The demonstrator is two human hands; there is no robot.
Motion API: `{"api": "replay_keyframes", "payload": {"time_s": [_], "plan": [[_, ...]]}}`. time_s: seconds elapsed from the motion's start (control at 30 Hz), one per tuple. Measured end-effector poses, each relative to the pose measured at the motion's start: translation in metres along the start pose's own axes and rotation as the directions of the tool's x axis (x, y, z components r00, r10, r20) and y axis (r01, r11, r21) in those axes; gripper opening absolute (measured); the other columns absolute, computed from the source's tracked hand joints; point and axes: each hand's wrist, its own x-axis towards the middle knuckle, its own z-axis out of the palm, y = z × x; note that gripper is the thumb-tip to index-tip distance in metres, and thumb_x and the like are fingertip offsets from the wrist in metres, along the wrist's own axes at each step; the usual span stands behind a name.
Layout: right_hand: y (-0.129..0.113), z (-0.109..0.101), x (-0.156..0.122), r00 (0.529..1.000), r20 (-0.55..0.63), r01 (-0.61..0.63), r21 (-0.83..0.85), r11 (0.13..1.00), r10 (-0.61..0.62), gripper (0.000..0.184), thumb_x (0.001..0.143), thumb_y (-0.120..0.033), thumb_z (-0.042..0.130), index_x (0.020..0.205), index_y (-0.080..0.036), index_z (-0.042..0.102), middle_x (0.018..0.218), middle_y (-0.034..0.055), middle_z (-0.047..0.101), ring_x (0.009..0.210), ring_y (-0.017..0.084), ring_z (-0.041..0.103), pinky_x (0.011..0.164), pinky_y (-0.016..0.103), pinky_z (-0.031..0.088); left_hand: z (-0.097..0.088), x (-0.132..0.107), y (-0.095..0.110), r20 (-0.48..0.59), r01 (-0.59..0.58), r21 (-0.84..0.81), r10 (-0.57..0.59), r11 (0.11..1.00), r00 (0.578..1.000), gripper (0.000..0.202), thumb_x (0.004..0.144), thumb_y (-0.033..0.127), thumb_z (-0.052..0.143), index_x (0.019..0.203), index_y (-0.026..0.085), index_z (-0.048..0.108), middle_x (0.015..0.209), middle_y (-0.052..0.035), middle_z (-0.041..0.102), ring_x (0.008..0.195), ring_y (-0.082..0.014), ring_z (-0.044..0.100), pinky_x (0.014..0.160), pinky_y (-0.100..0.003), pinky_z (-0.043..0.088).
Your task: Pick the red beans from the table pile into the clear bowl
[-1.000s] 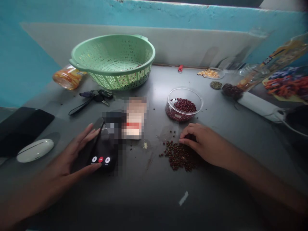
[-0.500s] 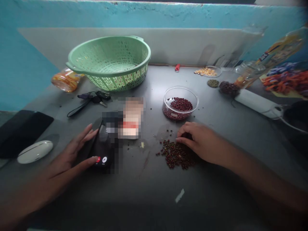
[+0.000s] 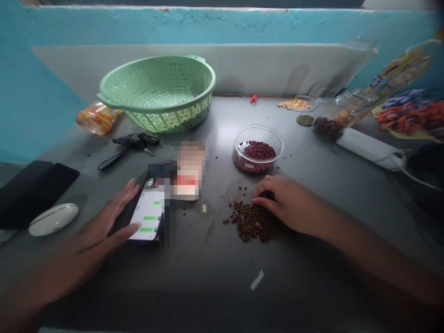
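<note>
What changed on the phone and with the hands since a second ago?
The phone screen went from dark with round buttons to a bright white page with green bars. The left hand lies on it as before, thumb at the lower edge. The right hand stayed on the loose red beans, fingers curled. The glass bowl of beans and the green colander did not move.

A single head-worn camera looks forward and down from close above the near edge of the grey tabletop (image 3: 215,286), facing the blue wall (image 3: 41,92) behind it, with both forearms entering from the bottom corners of the view.
</note>
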Motion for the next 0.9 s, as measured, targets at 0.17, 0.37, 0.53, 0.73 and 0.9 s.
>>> {"api": "replay_keyframes", "payload": {"time_s": [0.17, 0.37, 0.53, 0.73, 0.9], "plan": [[-0.001, -0.001, 0.0, 1.0, 0.016, -0.027, -0.005, 1.0, 0.027, 0.009, 0.097, -0.029, 0.066, 0.095, -0.025, 0.074, 0.099, 0.0029, 0.072, 0.093, 0.022, 0.064, 0.081, 0.037, 0.046, -0.016, 0.004, -0.009, -0.106, 0.148, -0.018, -0.149, 0.989, 0.983, 0.082, 0.083, 0.075, 0.06, 0.153, 0.035, 0.043, 0.132, -0.0074, 0.068, 0.123, -0.0357, 0.063, 0.109, -0.059, 0.047], [0.001, -0.001, 0.001, 1.0, 0.013, -0.001, -0.016, 1.0, 0.001, 0.011, 0.097, -0.031, 0.067, 0.094, -0.025, 0.075, 0.097, 0.0042, 0.072, 0.091, 0.022, 0.064, 0.08, 0.035, 0.045, -0.03, 0.006, -0.005, 0.071, 0.109, 0.113, -0.117, 0.988, 0.991, 0.114, 0.066, 0.076, 0.075, 0.161, 0.028, 0.034, 0.094, -0.0008, 0.068, 0.09, -0.03, 0.068, 0.09, -0.044, 0.052], [0.0, -0.002, 0.001, 1.0, 0.007, -0.018, 0.011, 1.0, 0.018, 0.01, 0.095, -0.031, 0.068, 0.093, -0.024, 0.075, 0.094, 0.0044, 0.073, 0.087, 0.021, 0.064, 0.077, 0.034, 0.045, -0.021, 0.005, 0.014, 0.015, 0.118, 0.224, -0.124, 0.967, 0.992, 0.11, 0.071, 0.079, 0.067, 0.164, 0.032, 0.032, 0.098, -0.0007, 0.067, 0.089, -0.0298, 0.066, 0.083, -0.039, 0.05], [0.002, -0.001, 0.004, 1.0, 0.009, -0.023, 0.067, 0.997, 0.022, 0.013, 0.094, -0.031, 0.065, 0.093, -0.023, 0.074, 0.094, 0.0051, 0.074, 0.084, 0.02, 0.065, 0.074, 0.034, 0.046, -0.01, 0.004, 0.031, -0.071, 0.075, 0.188, -0.062, 0.979, 0.996, 0.096, 0.083, 0.07, 0.063, 0.164, 0.029, 0.032, 0.087, 0.003, 0.059, 0.078, -0.0225, 0.058, 0.078, -0.034, 0.045], [0.001, -0.001, 0.008, 1.0, 0.016, 0.001, 0.041, 0.999, -0.001, 0.011, 0.092, -0.029, 0.067, 0.09, -0.021, 0.074, 0.091, 0.0064, 0.074, 0.084, 0.021, 0.066, 0.078, 0.036, 0.047, -0.006, -0.002, 0.041, -0.11, 0.059, 0.111, -0.047, 0.992, 0.993, 0.099, 0.083, 0.069, 0.065, 0.164, 0.025, 0.03, 0.095, 0.0012, 0.06, 0.084, -0.0223, 0.058, 0.083, -0.036, 0.045]]}}
